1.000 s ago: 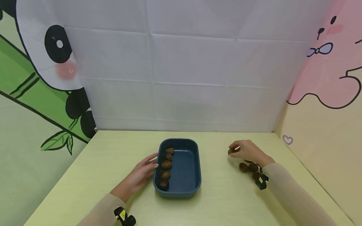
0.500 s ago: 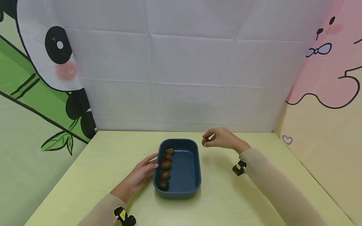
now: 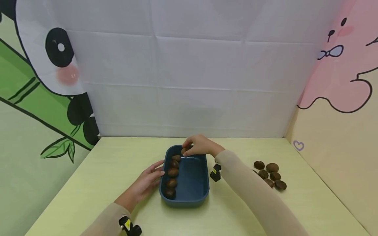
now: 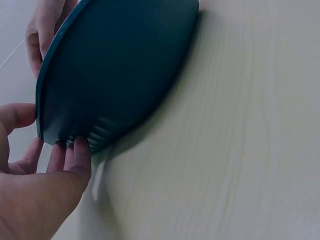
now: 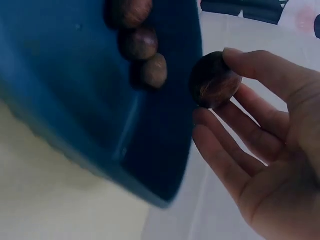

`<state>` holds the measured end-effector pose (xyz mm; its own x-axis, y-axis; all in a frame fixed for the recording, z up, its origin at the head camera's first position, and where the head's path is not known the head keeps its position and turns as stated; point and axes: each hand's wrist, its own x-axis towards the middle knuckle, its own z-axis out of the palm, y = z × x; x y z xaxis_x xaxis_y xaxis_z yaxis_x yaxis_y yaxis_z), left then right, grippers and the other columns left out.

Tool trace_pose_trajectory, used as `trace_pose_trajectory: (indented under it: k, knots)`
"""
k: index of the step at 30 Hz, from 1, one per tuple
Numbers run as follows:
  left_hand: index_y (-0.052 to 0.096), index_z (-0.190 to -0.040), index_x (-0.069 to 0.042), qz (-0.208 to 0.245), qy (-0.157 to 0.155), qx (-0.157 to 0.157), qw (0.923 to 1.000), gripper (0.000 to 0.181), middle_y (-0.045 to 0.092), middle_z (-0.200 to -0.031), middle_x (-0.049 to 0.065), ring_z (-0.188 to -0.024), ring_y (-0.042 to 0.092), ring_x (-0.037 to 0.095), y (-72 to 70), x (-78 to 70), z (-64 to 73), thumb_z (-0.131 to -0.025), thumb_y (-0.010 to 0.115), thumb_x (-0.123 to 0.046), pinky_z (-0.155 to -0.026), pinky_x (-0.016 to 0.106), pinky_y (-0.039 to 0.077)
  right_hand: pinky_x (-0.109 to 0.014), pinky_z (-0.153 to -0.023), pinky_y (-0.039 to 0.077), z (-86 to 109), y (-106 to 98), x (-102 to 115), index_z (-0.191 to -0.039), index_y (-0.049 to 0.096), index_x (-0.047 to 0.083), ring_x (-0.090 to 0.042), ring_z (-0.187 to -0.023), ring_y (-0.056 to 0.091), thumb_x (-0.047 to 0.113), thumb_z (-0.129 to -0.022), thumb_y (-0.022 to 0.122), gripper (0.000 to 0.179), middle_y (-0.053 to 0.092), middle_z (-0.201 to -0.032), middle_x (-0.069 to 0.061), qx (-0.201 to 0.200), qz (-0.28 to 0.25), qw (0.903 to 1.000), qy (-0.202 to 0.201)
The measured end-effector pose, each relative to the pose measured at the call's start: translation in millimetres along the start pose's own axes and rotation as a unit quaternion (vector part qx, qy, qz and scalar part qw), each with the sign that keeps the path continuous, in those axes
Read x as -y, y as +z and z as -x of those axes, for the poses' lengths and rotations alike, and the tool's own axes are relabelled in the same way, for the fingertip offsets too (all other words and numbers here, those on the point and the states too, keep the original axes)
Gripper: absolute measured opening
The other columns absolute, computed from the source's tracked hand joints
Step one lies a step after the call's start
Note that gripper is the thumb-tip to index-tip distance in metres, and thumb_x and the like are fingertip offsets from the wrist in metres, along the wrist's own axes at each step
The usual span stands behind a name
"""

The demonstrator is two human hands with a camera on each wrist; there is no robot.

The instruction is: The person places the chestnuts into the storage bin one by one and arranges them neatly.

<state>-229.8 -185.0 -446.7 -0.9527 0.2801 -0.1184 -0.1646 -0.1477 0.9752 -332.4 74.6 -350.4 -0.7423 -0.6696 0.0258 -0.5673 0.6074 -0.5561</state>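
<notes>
A deep blue rectangular container (image 3: 192, 183) stands on the table with several brown chestnuts (image 3: 173, 172) in a row along its left inner side. My right hand (image 3: 201, 146) is over the far end of the container and pinches one chestnut (image 5: 215, 82) between thumb and fingers; in the right wrist view it is right at the rim. My left hand (image 3: 144, 184) rests its fingers against the container's left side, fairly straight. In the left wrist view those fingers (image 4: 80, 155) touch the outer wall near the rim.
More chestnuts (image 3: 272, 167) lie in a loose group at the right of the pale yellow table (image 3: 118, 154), partly hidden by the right sleeve (image 3: 251, 183). A white sheet (image 3: 192, 65) hangs behind the table, and cartoon-printed panels stand at both sides.
My right hand has carried the chestnut leftward from the group on the right to over the container's far end. My left hand and the container have stayed in place.
</notes>
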Motion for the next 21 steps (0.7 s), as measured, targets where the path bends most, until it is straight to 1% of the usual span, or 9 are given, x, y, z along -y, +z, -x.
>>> trace_pose_trajectory:
  k: [2,5,9,13,17,21]
  knots:
    - [0.027,-0.157,-0.006,0.002,-0.001,-0.001,1.0,0.06,0.03,-0.158,0.023,-0.139,0.039,0.032,-0.1,-0.7,0.2,-0.102,0.052,-0.009,-0.114,0.051,0.028,-0.032,-0.089,0.051,-8.2,9.6,0.8,-0.12,0.072,0.005,-0.017,-0.101,0.064,0.023,-0.088,0.079,0.037,0.071,-0.108,0.0,-0.001,0.003,1.0,0.007]
    - [0.027,-0.157,-0.006,0.003,-0.001,0.0,1.0,0.06,0.03,-0.158,0.023,-0.138,0.04,0.032,-0.1,-1.3,0.7,-0.102,0.052,-0.009,-0.114,0.051,0.028,-0.03,-0.085,0.052,-15.5,21.0,2.1,-0.119,0.072,0.004,-0.018,-0.097,0.065,0.02,-0.089,0.078,0.035,0.072,-0.105,-0.002,0.0,0.008,0.9995,0.03]
    - [0.027,-0.158,-0.006,0.005,-0.002,0.0,1.0,0.062,0.029,-0.158,0.024,-0.136,0.042,0.031,-0.3,-0.1,0.0,-0.102,0.053,-0.009,-0.114,0.052,0.028,-0.033,-0.087,0.053,-17.0,29.1,3.0,-0.12,0.072,0.004,-0.021,-0.1,0.065,0.018,-0.09,0.077,0.034,0.072,-0.106,-0.003,-0.005,0.008,0.9965,0.082]
    - [0.026,-0.158,-0.006,0.006,-0.001,0.001,1.0,0.063,0.028,-0.159,0.023,-0.137,0.041,0.031,-1.1,0.9,0.1,-0.101,0.053,-0.009,-0.115,0.052,0.028,-0.036,-0.09,0.052,-18.1,35.2,-0.1,-0.12,0.071,0.004,-0.024,-0.104,0.064,0.015,-0.089,0.077,0.033,0.071,-0.109,-0.006,-0.02,-0.005,0.9927,0.119]
    - [0.026,-0.158,-0.006,0.01,-0.001,0.005,0.9999,0.063,0.028,-0.159,0.023,-0.14,0.038,0.033,-1.5,1.0,0.5,-0.101,0.053,-0.009,-0.115,0.051,0.027,-0.036,-0.09,0.052,-20.2,41.9,-2.9,-0.119,0.072,0.004,-0.026,-0.103,0.064,0.012,-0.087,0.079,0.034,0.071,-0.11,-0.007,-0.036,-0.011,0.9904,0.133]
    - [0.027,-0.158,-0.007,0.009,0.0,0.003,1.0,0.062,0.028,-0.159,0.023,-0.14,0.038,0.033,-1.5,0.3,0.3,-0.102,0.053,-0.009,-0.115,0.051,0.028,-0.037,-0.089,0.053,-21.7,48.9,-3.3,-0.119,0.072,0.003,-0.028,-0.105,0.064,0.012,-0.086,0.08,0.035,0.071,-0.112,-0.009,-0.05,0.001,0.9894,0.136]
